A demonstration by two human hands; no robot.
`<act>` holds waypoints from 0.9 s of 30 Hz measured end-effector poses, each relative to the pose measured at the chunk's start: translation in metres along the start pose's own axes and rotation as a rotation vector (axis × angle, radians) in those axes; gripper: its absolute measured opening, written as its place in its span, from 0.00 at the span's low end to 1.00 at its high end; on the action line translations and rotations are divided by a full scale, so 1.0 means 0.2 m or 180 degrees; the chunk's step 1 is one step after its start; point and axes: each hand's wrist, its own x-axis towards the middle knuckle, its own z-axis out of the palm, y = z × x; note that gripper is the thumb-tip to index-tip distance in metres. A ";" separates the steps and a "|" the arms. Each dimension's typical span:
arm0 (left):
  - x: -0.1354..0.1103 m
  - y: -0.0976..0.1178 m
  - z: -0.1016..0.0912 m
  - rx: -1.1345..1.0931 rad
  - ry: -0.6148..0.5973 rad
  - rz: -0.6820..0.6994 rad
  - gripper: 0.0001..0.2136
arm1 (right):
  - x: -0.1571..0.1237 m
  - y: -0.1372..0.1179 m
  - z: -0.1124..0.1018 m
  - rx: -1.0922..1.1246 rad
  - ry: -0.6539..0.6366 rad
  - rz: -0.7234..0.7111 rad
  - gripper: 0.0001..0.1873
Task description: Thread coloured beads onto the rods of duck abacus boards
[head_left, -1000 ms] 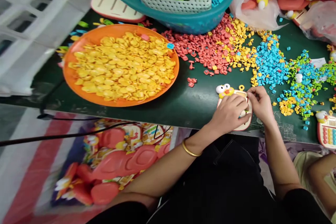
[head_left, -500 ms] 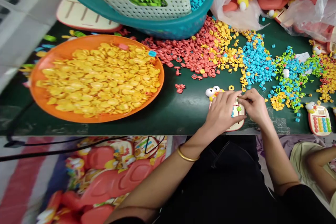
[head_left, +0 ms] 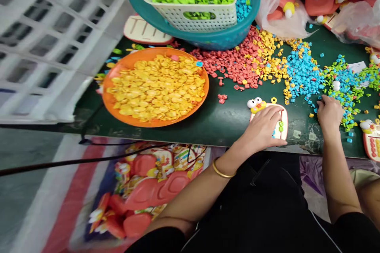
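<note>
On the green table lies a cream toy board with a red rim and a duck head with bulging eyes at its top left. My left hand lies across the board and grips it, thumb at the lower edge, covering much of its face. Small green pieces sit on one slot line, and a bit of blue shows beside the fingers. At the left edge of the blue and green pieces, my right hand has its fingers curled down; whatever they pinch is hidden.
An orange tray of yellow ovals stands left. Behind are a teal basin, a white basket of green pieces and red pieces. Another duck toy lies right, near a person's arm. Plastic bags stand behind.
My right hand has left the board and moved right to the blue and green pieces. Another green piece shows on the board. My left hand stays on it; the view has shifted left.
</note>
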 end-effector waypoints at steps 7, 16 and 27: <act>-0.05 -0.02 0.02 -0.0088 0.0002 0.0118 0.37 | -0.14 -0.31 0.02 0.0919 0.0171 -0.0512 0.11; -0.03 -0.07 0.05 0.0098 0.0402 0.0129 0.49 | -0.29 -0.50 0.14 0.1515 -0.0739 -0.1150 0.15; -0.06 -0.06 0.07 0.0131 0.0425 0.0355 0.18 | -0.29 -0.02 -0.07 0.0123 0.0038 -0.0612 0.09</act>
